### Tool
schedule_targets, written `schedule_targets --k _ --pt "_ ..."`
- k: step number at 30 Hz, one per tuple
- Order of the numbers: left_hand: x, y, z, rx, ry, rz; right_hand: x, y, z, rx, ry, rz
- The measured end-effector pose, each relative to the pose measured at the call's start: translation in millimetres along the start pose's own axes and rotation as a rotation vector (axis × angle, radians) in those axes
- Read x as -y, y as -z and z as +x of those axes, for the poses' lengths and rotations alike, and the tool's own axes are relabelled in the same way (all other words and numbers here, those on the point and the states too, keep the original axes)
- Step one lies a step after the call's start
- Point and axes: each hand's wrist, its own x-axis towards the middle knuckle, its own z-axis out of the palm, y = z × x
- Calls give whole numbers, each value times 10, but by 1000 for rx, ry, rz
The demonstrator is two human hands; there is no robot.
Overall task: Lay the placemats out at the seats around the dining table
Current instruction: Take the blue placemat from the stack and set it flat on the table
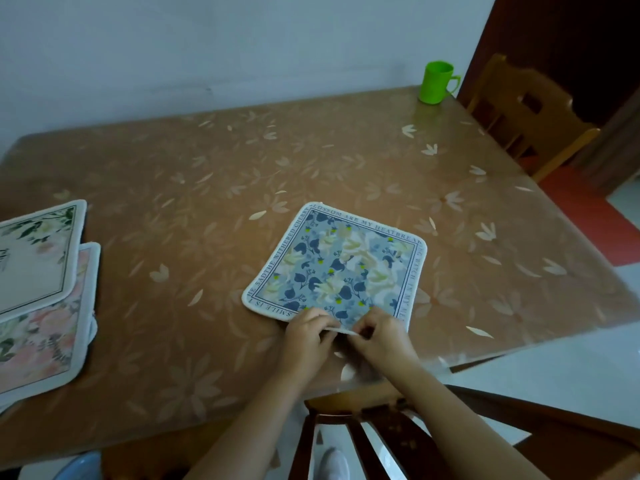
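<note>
Both hands, left hand (306, 329) and right hand (379, 332), have their fingers pinched shut on the near corner of the square blue floral cloth placemat (337, 268), which lies flat on the brown flower-patterned worktop (207, 174). Left of that mat sits a stack of pale floral placemats (41, 289), and a green plastic mug (437, 83) is well beyond it.

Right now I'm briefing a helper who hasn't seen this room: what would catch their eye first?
The blue floral placemat near the table's front edge, with the left hand and right hand pinching its near corner. Then the green cup at the far right corner, and the stack of placemats at left.
</note>
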Motion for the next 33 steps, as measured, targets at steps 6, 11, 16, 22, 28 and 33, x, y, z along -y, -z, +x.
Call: schedule_targets --k 6,11,16,22,28,33 --pt "141 151 -78 -85 235 -187 194 -78 16 95 149 -40" --pt "272 309 -65 -132 286 -199 127 89 -8 128 301 6" --pt "368 484 -71 -163 276 -126 53 137 -18 103 255 56" --pt "262 477 -321 -58 185 -85 116 -43 14 128 273 53" --pt "140 387 -473 -83 150 -132 193 -306 31 198 331 35" --pt "178 398 -473 -94 182 -140 134 -339 62 226 316 67"
